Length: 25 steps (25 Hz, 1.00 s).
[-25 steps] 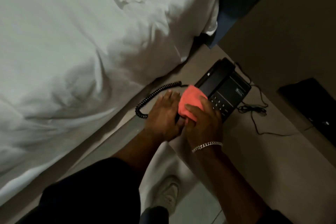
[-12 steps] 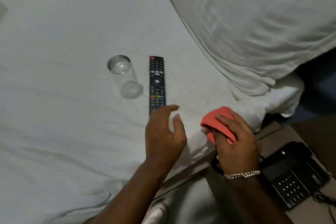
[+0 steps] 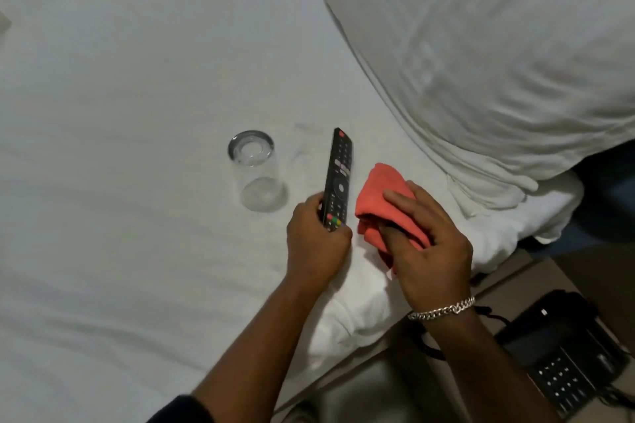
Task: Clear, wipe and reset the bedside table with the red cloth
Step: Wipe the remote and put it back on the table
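The left hand (image 3: pixel 316 240) is gripping the near end of a black remote (image 3: pixel 338 178), its fingers (image 3: pixel 307 208) curling closed around the sides of the body while the far end is pointing away across the bed (image 3: pixel 120 96). The right hand (image 3: pixel 426 244) is clutching the red cloth (image 3: pixel 381 196), thumb tucking under a fold and the other fingers pressing down on top, so the hand is clamped on the fabric. The cloth is bunching into a loose folded wad, coral-red, lying on the white sheet just beside the remote. A clear glass (image 3: pixel 256 170) is lying on its side on the sheet, left of the remote. A black telephone (image 3: pixel 563 354) is sitting on the table (image 3: pixel 556 268) at lower right.
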Tool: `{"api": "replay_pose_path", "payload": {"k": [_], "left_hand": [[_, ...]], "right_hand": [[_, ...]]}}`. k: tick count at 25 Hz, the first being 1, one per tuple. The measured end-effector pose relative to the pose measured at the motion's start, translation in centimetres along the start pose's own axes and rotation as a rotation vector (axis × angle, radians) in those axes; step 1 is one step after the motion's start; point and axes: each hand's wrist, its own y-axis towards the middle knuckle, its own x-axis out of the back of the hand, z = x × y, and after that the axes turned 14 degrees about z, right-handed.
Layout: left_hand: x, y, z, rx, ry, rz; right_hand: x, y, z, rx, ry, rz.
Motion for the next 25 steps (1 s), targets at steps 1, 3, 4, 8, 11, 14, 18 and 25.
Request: {"api": "replay_pose_path", "payload": {"k": [1,3,4,8,11,14,18,25], "left_hand": [[-0.1,-0.8,-0.1,-0.017,-0.146,0.076],[-1.3,-3.2,-0.6,-0.052,-0.430,0.287],[-2.5,-4.6,-0.8,-0.066,-0.538,0.377],[-9.3,-7.8,-1.0,0.090,-0.940,0.602],[-14.9,-9.9,-1.6,0.354,-1.092,0.640],[-20.7,-14.2,-1.1,0.487,-1.059,0.682],[-27.8,-22.3,-0.2,0.653,-1.173,0.860],[-37.7,-31.1,3.7,0.736,-0.937,1.000]], "right_hand": [[0.5,0.1,-0.1,-0.006,-0.008,-0.006],[2.2,0.8,-0.5,0.013,-0.056,-0.058],[3.4,1.3,-0.7,0.018,-0.083,-0.096],[9.7,0.3,-1.7,-0.015,-0.224,-0.185],[11.8,-8.1,-2.7,-0.065,-0.387,-0.049],[14.1,-17.4,-3.3,-0.237,-0.509,-0.029],[22.4,-21.9,-6.8,-0.266,-0.552,-0.250],[26.4,-35.1,-12.3,-0.666,-0.437,-0.087]]}}
